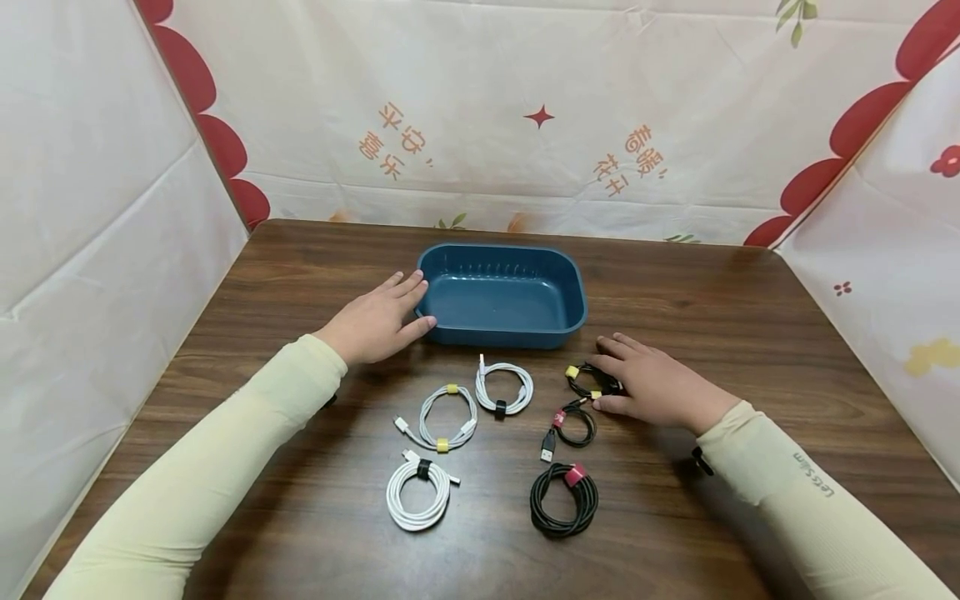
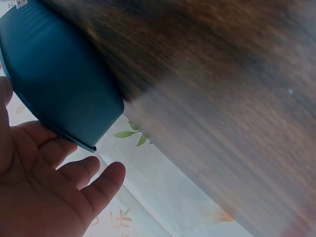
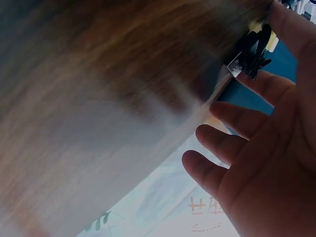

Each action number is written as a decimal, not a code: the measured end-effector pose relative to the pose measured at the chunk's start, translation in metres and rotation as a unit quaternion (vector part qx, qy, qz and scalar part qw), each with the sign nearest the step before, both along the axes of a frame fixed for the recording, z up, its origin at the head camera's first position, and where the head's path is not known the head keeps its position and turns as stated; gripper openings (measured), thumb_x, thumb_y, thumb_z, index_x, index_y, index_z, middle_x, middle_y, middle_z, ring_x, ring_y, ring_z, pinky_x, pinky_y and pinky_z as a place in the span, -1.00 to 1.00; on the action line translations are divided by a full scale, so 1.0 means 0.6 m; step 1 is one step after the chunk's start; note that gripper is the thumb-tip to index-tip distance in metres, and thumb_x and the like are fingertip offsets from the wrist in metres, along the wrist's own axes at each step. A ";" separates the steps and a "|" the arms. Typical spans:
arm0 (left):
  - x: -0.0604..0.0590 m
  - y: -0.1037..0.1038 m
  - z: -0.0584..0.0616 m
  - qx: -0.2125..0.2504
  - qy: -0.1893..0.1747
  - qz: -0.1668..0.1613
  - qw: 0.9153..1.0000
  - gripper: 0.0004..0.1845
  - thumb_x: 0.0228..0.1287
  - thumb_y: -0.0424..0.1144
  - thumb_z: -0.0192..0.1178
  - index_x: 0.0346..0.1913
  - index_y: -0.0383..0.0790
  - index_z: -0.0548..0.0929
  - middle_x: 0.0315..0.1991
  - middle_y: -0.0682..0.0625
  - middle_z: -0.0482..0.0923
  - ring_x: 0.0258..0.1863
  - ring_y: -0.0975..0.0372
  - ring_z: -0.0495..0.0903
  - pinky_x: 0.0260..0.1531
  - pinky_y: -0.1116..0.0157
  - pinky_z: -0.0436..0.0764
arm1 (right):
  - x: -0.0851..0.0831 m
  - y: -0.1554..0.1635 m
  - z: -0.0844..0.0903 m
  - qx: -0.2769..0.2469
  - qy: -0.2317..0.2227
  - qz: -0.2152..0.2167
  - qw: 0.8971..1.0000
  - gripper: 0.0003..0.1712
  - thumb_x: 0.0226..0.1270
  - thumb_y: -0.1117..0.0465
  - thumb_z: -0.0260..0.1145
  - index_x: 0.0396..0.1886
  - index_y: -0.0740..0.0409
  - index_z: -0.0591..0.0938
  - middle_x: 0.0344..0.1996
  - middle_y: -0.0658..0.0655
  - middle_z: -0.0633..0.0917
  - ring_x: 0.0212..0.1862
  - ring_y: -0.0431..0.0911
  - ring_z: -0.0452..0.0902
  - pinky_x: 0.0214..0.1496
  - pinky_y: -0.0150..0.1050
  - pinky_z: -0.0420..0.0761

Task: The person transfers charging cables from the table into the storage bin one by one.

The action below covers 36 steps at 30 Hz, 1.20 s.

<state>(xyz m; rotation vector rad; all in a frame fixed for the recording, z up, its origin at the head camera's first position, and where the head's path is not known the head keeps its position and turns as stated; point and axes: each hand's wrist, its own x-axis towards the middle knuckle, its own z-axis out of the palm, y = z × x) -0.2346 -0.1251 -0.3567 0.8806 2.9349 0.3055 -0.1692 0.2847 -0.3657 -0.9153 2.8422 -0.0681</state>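
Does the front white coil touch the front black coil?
Apart: the head view shows bare table between the white coil and the black coil.

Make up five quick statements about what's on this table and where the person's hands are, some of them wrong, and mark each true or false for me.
1. The left hand is at the left end of the blue bin. True.
2. The white coils are inside the blue bin. False: the white coils lie on the table in front of it.
3. The right hand is at the black cable with yellow ties. True.
4. The biggest black coil has a yellow tie. False: the biggest black coil has a red tie.
5. Two white coils have black ties. True.
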 end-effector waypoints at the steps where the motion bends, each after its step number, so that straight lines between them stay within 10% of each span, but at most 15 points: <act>1: 0.000 0.000 0.000 0.000 0.000 0.001 1.000 -0.22 0.53 0.23 -0.16 0.55 -0.27 0.14 0.57 -0.13 -0.05 0.54 -0.05 -0.10 0.44 0.04 0.06 | 0.000 0.000 0.000 -0.004 0.001 0.002 1.000 -0.29 0.34 -0.12 0.36 0.34 0.19 0.52 0.38 0.44 0.34 0.42 0.40 0.13 0.33 0.32 0.24; 36: 0.002 0.002 0.003 -0.014 0.004 0.002 1.000 -0.23 0.54 0.22 -0.18 0.55 -0.27 0.14 0.57 -0.14 -0.05 0.55 -0.04 -0.12 0.44 0.04 0.08 | -0.016 -0.003 0.087 -0.018 0.057 -0.010 0.998 -0.37 0.27 -0.07 0.44 0.25 0.14 0.58 0.44 0.37 0.28 0.51 0.32 -0.06 0.36 0.41 0.06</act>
